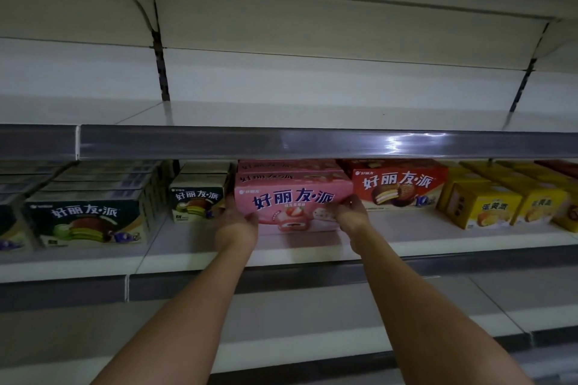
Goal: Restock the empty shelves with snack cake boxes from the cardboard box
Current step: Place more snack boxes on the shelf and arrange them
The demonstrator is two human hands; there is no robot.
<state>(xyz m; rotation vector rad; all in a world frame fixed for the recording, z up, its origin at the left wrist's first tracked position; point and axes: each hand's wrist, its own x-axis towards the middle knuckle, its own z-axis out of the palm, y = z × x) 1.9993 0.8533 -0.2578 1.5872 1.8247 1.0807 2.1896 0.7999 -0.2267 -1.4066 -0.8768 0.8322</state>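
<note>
Nearest me, both forearms are reaching up and forward toward the middle shelf [194,255] — I am watching them converge on one pink snack cake box [292,208].

The left hand [236,222] is gripping the box's left end; its fingers are curling round that lower corner, thumb on the front face. The right hand [352,212] is gripping the right end the same way, fingers wrapping the edge. So the box is being held between the two hands, not pinched by fingertips.

The box is standing on the shelf at the front of a pink row [291,170], touching or nearly touching the box behind it — I cannot tell which. Just to its left a green-and-cream box [197,201] is sitting; just to its right, a red box [398,189]. Further left more dark green boxes [86,219] are lining up; far right, yellow boxes [488,208].

I am judging the step as placing: seating this box in its lane. The next move is calling for a straight push back until it is squaring with the neighbours' fronts, then releasing both ends.

Beyond and above, the upper shelf [312,109] is showing bare — more stock is still wanted. The cardboard box is out of view.
</note>
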